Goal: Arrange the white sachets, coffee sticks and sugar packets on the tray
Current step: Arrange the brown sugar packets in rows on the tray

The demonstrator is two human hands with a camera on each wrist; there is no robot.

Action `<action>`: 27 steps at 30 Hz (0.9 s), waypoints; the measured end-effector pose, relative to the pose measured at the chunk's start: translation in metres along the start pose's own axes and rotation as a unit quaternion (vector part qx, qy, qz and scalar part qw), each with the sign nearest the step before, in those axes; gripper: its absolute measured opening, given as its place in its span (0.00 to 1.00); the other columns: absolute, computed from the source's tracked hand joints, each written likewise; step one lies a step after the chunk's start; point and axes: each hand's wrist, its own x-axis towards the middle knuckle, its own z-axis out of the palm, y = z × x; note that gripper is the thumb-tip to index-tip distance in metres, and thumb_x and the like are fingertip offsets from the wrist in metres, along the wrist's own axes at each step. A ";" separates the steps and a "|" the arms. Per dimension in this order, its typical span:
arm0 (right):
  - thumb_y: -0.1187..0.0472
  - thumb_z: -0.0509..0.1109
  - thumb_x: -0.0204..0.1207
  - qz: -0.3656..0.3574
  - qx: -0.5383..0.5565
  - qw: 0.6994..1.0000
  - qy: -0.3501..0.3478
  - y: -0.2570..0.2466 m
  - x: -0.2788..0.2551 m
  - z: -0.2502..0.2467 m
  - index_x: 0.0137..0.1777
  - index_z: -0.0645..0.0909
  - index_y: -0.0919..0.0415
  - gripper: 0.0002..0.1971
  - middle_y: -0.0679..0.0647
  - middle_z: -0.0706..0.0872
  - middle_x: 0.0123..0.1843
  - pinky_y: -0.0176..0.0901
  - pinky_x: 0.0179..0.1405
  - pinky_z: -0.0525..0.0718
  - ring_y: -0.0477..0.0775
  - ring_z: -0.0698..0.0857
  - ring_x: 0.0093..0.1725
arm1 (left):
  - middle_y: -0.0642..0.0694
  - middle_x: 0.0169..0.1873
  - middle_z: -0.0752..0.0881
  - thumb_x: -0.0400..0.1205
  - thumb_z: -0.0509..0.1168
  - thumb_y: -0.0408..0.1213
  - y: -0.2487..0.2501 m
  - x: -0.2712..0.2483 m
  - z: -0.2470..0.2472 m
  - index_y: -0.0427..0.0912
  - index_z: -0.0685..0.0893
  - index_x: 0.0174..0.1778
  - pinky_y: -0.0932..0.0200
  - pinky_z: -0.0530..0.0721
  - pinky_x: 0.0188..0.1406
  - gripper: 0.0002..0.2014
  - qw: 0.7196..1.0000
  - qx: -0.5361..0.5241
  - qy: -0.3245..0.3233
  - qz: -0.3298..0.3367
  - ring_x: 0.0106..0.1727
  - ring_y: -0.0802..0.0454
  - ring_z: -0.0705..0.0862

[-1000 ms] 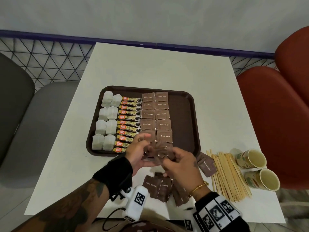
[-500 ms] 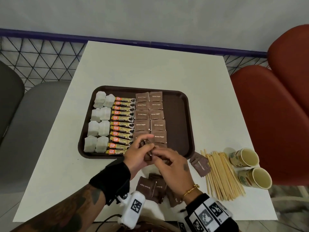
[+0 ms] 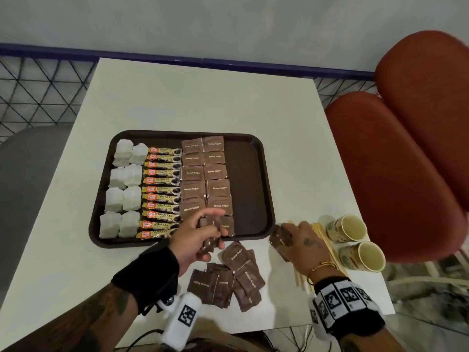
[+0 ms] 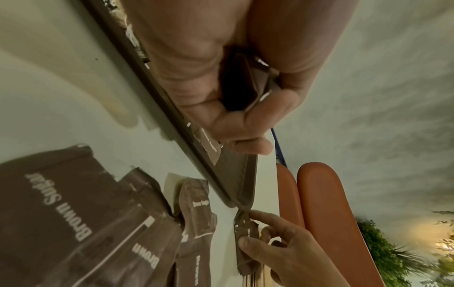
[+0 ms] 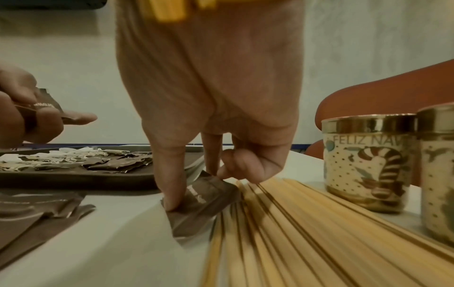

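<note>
A dark brown tray (image 3: 248, 174) holds white sachets (image 3: 124, 189) at its left, a column of coffee sticks (image 3: 162, 189), then two columns of brown sugar packets (image 3: 205, 174). Its right part is bare. My left hand (image 3: 215, 232) hovers over the tray's near edge and grips a few brown sugar packets (image 4: 255, 85). My right hand (image 3: 286, 235) is down on the table to the right of the tray. It pinches a lone brown sugar packet (image 5: 203, 202) lying against the stirrers. Several loose sugar packets (image 3: 228, 278) lie in a pile between my wrists.
A bundle of wooden stirrers (image 3: 327, 240) lies under my right hand. Two paper cups (image 3: 346, 228) (image 3: 363, 256) stand near the table's right edge. Red chairs (image 3: 396, 174) are to the right, a grey chair (image 3: 25, 174) to the left.
My right hand left the packets held in my left hand and moved right to the lone packet by the stirrers. The left hand kept its packets.
</note>
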 end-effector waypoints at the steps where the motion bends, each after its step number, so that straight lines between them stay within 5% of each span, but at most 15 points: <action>1: 0.47 0.73 0.73 -0.002 -0.005 1.000 -0.005 -0.001 0.002 -0.001 0.65 0.80 0.48 0.20 0.51 0.75 0.54 0.40 0.51 0.78 0.56 0.81 0.54 | 0.39 0.44 0.89 0.79 0.63 0.22 0.000 -0.001 0.001 0.51 0.84 0.61 0.65 0.70 0.19 0.21 1.000 0.003 -0.003 -0.002 0.35 0.47 0.85; 9: 0.47 0.74 0.75 -0.005 -0.008 1.000 0.029 -0.008 -0.001 -0.003 0.50 0.86 0.57 0.13 0.51 0.75 0.52 0.39 0.43 0.79 0.50 0.80 0.43 | 0.43 0.35 0.88 0.78 0.68 0.22 0.001 -0.005 -0.002 0.53 0.85 0.59 0.60 0.78 0.22 0.22 1.000 -0.001 -0.011 0.007 0.49 0.40 0.91; 13: 0.54 0.78 0.71 0.013 0.132 0.991 0.026 -0.002 -0.009 -0.023 0.39 0.87 0.57 0.07 0.51 0.88 0.39 0.45 0.42 0.86 0.53 0.87 0.41 | 0.43 0.39 0.87 0.78 0.69 0.23 0.005 -0.007 -0.007 0.48 0.86 0.53 0.60 0.77 0.22 0.15 1.000 -0.003 -0.009 0.010 0.45 0.41 0.91; 19: 0.69 0.79 0.69 0.004 0.506 0.860 -0.063 -0.036 -0.013 -0.042 0.50 0.88 0.66 0.10 0.56 0.90 0.33 0.36 0.28 0.78 0.48 0.82 0.28 | 0.28 0.45 0.87 0.70 0.79 0.32 0.016 -0.008 -0.002 0.40 0.87 0.46 0.59 0.80 0.25 0.11 0.999 0.010 -0.031 0.012 0.40 0.44 0.87; 22: 0.73 0.76 0.71 -0.002 0.573 0.814 -0.095 -0.061 -0.007 -0.034 0.53 0.83 0.67 0.11 0.54 0.87 0.29 0.38 0.26 0.76 0.48 0.77 0.24 | 0.32 0.40 0.89 0.65 0.81 0.38 0.020 -0.010 0.005 0.42 0.87 0.49 0.59 0.82 0.25 0.18 0.999 0.015 -0.044 0.013 0.40 0.43 0.88; 27: 0.71 0.71 0.77 -0.044 0.605 0.781 -0.151 -0.090 -0.001 -0.027 0.54 0.81 0.68 0.07 0.61 0.84 0.32 0.43 0.29 0.80 0.53 0.79 0.28 | 0.37 0.40 0.92 0.69 0.80 0.31 0.023 -0.009 0.002 0.43 0.83 0.51 0.60 0.83 0.23 0.18 1.000 0.011 0.012 0.026 0.36 0.42 0.90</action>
